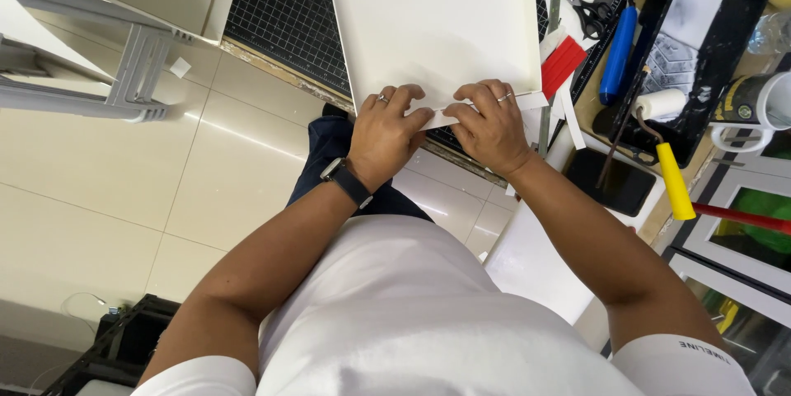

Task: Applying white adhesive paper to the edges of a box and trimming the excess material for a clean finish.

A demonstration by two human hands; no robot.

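White shirt (412, 322) filled the bottom of the view, nearest the camera, with both bare forearms reaching up from it to the bench (593, 107). On the left wrist sat a black watch (344, 179).

Both hands met at the near edge of a large white board (428, 17), which lay flat on a black gridded cutting mat (284, 9) and hung a little over the bench edge toward the person. Left hand (386, 134) rested with its fingers (404, 99) curled and pressed down on the board's edge, a ring on one of them. Right hand (492, 126) lay just beside it, fingers (486, 93) bent and pinching a narrow white strip (531, 101) that ran along that same edge; it too wore a ring. The two hands nearly touched at the thumbs.

To the right of the board lay a red piece (562, 65), scissors (587, 10), a blue tube-like tool (618, 50), and a small roller (666, 136) with a white head and yellow handle. A dark phone (614, 182) lay face up near the right forearm, and a mug (754, 103) stood at the far right. Pale floor tiles (124, 190) showed below the bench on the left.
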